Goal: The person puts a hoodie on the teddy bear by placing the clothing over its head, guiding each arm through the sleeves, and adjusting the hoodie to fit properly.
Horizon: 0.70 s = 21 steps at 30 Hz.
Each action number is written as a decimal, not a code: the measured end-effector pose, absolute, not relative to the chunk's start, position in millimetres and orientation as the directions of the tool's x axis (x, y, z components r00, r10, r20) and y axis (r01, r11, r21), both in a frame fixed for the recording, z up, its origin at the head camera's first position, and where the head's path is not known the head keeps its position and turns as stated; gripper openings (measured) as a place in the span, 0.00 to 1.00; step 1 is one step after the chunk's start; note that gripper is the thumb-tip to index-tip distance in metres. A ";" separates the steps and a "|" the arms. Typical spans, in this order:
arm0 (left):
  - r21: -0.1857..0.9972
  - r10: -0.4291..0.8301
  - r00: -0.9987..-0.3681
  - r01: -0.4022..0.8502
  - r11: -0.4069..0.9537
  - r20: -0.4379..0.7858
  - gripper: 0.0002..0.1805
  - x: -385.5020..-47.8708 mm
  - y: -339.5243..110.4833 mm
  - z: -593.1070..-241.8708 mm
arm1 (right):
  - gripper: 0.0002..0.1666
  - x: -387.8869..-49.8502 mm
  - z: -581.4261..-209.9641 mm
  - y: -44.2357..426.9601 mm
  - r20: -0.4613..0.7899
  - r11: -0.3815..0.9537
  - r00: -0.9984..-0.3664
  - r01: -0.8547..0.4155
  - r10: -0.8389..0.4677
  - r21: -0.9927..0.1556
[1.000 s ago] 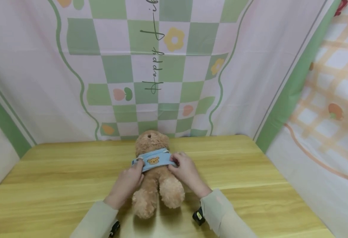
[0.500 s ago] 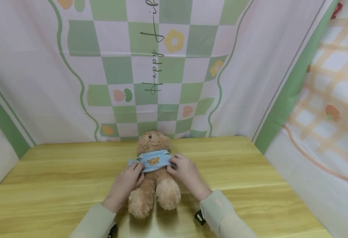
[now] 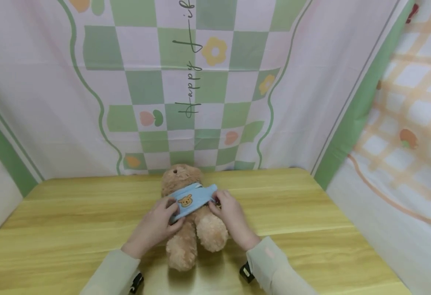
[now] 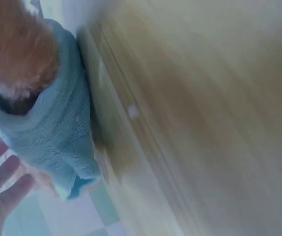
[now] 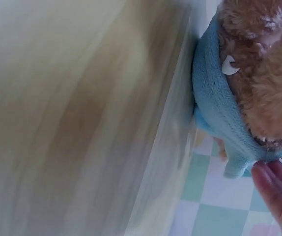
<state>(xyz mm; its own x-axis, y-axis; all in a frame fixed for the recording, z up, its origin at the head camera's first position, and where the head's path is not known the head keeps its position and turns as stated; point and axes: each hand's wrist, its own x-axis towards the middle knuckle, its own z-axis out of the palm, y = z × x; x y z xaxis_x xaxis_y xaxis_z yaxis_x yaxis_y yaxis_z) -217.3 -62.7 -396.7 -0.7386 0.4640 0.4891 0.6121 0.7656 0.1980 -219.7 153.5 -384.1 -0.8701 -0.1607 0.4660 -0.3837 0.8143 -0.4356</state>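
Note:
A brown teddy bear (image 3: 181, 248) lies tilted on its back on the table, head away from me and turned a little left. It wears a light blue shirt (image 3: 198, 196) with a small bear-face patch (image 3: 185, 200). My left hand (image 3: 153, 223) rests against the shirt's left side; in the left wrist view its fingers (image 4: 4, 172) look spread and fairly straight beside the cloth. At the shirt's right lower edge, my right hand (image 3: 232, 215) pinches the hem between thumb and fingers, as the right wrist view shows. A white tag (image 5: 229, 66) hangs under the shirt.
The wooden table (image 3: 304, 221) spreads to both sides of the bear. Behind it hangs a green-and-white checked cloth (image 3: 145, 86), with an orange-checked cloth (image 3: 411, 123) at the right. Dark wrist straps (image 3: 246, 272) show at the sleeves.
The bear has turned, its head leftward and its feet rightward. My left hand's fingers have loosened from the shirt edge and spread over its side. My right hand stays at the hem.

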 end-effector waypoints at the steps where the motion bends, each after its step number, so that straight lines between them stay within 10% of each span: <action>1: 0.189 0.472 -0.729 0.621 0.761 0.496 0.16 -218.8 -61.0 -396.6 | 0.04 -220.2 -385.2 154.1 0.488 0.811 -0.857 -0.401 -0.167 -0.426; 6: 0.153 0.538 -0.710 0.657 0.738 0.455 0.33 -223.9 -50.2 -394.6 | 0.04 -218.9 -386.6 155.5 0.504 0.795 -0.842 -0.435 -0.193 -0.422; 21: 0.107 0.529 -0.728 0.625 0.773 0.437 0.27 -223.1 -35.2 -397.9 | 0.05 -227.1 -394.6 160.1 0.289 0.564 -0.957 -0.219 0.035 -0.796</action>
